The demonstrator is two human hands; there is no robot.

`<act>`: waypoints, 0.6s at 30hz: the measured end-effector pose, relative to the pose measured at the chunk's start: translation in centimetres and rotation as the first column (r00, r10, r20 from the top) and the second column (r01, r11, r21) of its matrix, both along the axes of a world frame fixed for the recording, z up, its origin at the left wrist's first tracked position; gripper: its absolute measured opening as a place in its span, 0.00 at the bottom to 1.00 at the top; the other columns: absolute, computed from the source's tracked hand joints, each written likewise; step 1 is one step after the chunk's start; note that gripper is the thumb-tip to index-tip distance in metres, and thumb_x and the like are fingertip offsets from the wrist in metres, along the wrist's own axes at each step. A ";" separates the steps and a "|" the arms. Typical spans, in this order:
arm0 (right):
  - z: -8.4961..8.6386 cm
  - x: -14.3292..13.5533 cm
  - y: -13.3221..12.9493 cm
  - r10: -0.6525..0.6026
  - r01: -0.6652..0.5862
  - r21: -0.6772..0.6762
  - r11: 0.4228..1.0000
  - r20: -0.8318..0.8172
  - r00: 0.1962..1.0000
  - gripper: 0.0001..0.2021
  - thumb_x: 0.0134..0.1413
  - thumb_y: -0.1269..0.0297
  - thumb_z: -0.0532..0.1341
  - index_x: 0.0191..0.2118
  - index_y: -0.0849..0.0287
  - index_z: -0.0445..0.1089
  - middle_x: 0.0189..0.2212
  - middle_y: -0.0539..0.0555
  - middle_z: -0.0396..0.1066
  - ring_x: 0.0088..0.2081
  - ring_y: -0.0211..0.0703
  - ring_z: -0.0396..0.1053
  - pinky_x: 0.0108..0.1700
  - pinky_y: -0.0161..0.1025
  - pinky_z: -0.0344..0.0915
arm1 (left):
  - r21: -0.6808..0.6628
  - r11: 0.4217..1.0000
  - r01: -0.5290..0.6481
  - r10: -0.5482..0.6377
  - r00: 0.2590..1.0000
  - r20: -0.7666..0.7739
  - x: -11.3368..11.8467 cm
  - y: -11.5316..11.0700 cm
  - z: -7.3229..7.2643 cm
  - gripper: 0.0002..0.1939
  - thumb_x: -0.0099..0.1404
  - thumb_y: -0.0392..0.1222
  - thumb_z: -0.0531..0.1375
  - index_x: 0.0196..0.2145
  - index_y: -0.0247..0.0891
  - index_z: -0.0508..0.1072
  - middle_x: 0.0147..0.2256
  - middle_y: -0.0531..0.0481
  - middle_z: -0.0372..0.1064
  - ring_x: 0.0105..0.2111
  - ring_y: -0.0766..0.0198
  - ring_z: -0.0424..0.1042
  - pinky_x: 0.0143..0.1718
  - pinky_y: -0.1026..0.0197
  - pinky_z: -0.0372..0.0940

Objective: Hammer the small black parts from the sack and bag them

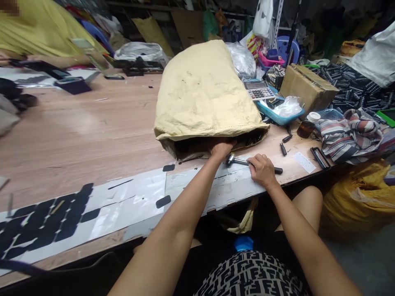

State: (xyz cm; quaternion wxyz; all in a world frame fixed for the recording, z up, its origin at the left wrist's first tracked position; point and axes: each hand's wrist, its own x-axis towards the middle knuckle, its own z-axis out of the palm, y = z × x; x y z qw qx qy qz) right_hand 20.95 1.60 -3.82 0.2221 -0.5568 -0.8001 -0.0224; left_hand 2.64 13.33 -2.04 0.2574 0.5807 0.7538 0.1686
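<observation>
A large cream sack (pixel 203 90) lies on the table with its dark mouth facing me. My left hand (pixel 221 149) reaches into that mouth; its fingers are hidden inside. Just right of it, my right hand (pixel 261 167) is closed on the handle of a hammer-like tool (pixel 240 160), whose metal head lies near my left wrist. The tool rests over a white sheet (pixel 135 205) along the table's front edge. Dark items show dimly inside the sack's opening.
Black rounded pieces (pixel 66 216) lie at the left front. Right of the sack are a calculator (pixel 258 89), a blue basket (pixel 282 118), a cardboard box (pixel 305 86), a brown bottle (pixel 306 128) and a striped cloth (pixel 348 133). A person in yellow (pixel 46 31) is at the upper left.
</observation>
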 end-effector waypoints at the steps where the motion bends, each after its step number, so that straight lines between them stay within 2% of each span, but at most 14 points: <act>1: 0.0 0.0 0.0 0.000 0.000 -0.002 1.000 0.002 1.000 0.10 0.61 0.67 0.59 0.45 0.54 0.75 0.39 0.55 0.70 0.42 0.47 0.61 0.43 0.41 0.56 | -0.040 0.999 -0.018 0.017 1.000 -0.011 0.4 0.3 -0.2 0.27 0.61 0.61 0.62 0.46 0.35 0.80 0.47 0.32 0.77 0.51 0.36 0.73 0.48 0.46 0.65; 3: 0.1 0.0 0.0 -0.001 0.001 -0.005 1.000 0.004 1.000 0.10 0.60 0.67 0.59 0.45 0.54 0.75 0.39 0.55 0.70 0.42 0.47 0.61 0.43 0.41 0.56 | -0.086 0.995 -0.045 0.045 0.999 0.001 0.7 0.2 -0.3 0.26 0.61 0.60 0.63 0.48 0.38 0.79 0.48 0.35 0.77 0.52 0.37 0.73 0.47 0.48 0.65; 6: 0.1 0.0 -0.1 -0.001 0.001 -0.015 1.000 0.000 1.000 0.10 0.61 0.68 0.58 0.45 0.55 0.75 0.39 0.55 0.70 0.42 0.47 0.61 0.42 0.41 0.56 | -0.028 0.999 -0.037 0.038 0.998 0.049 -0.4 -1.2 0.1 0.23 0.60 0.58 0.64 0.44 0.38 0.81 0.41 0.38 0.79 0.45 0.41 0.76 0.40 0.52 0.65; 9: 0.1 -0.1 -0.1 -0.003 0.003 -0.025 1.000 -0.001 1.000 0.10 0.61 0.68 0.58 0.45 0.55 0.75 0.39 0.55 0.70 0.42 0.47 0.60 0.43 0.41 0.56 | 0.183 0.983 0.027 -0.044 0.995 0.087 -3.4 -4.3 0.8 0.21 0.58 0.57 0.65 0.38 0.36 0.81 0.33 0.42 0.77 0.37 0.50 0.74 0.35 0.57 0.63; 11: 0.1 -0.1 -0.1 -0.009 0.009 -0.028 1.000 0.005 1.000 0.10 0.61 0.68 0.58 0.45 0.55 0.75 0.39 0.55 0.70 0.42 0.47 0.60 0.43 0.41 0.55 | 0.343 0.933 0.106 -0.163 0.977 0.140 -5.7 -7.0 0.9 0.19 0.58 0.57 0.65 0.36 0.37 0.80 0.32 0.46 0.75 0.34 0.56 0.72 0.34 0.60 0.62; 14: 0.1 -0.1 -0.1 -0.018 0.019 -0.028 0.999 0.024 1.000 0.10 0.62 0.67 0.58 0.46 0.54 0.75 0.39 0.55 0.70 0.42 0.47 0.60 0.43 0.41 0.55 | 0.431 0.876 0.215 -0.338 0.912 0.231 -8.0 -10.9 0.1 0.17 0.60 0.56 0.64 0.36 0.39 0.79 0.32 0.50 0.74 0.31 0.62 0.68 0.32 0.62 0.62; 16: 0.0 -0.1 -0.1 -0.024 0.025 -0.025 0.999 0.041 0.999 0.11 0.62 0.67 0.58 0.47 0.54 0.75 0.39 0.55 0.70 0.42 0.47 0.60 0.43 0.41 0.55 | 0.423 0.862 0.278 -0.404 0.882 0.242 -8.3 -12.6 -1.1 0.15 0.60 0.54 0.65 0.36 0.39 0.78 0.32 0.50 0.73 0.31 0.62 0.68 0.34 0.61 0.62; 18: 0.1 -0.1 0.0 -0.020 0.021 -0.023 1.000 0.058 0.998 0.12 0.63 0.67 0.58 0.48 0.54 0.75 0.40 0.55 0.70 0.42 0.48 0.60 0.43 0.41 0.55 | 0.425 0.847 0.320 -0.429 0.883 0.191 -7.8 -13.5 -2.3 0.13 0.61 0.53 0.65 0.36 0.40 0.79 0.32 0.50 0.73 0.34 0.60 0.68 0.38 0.59 0.63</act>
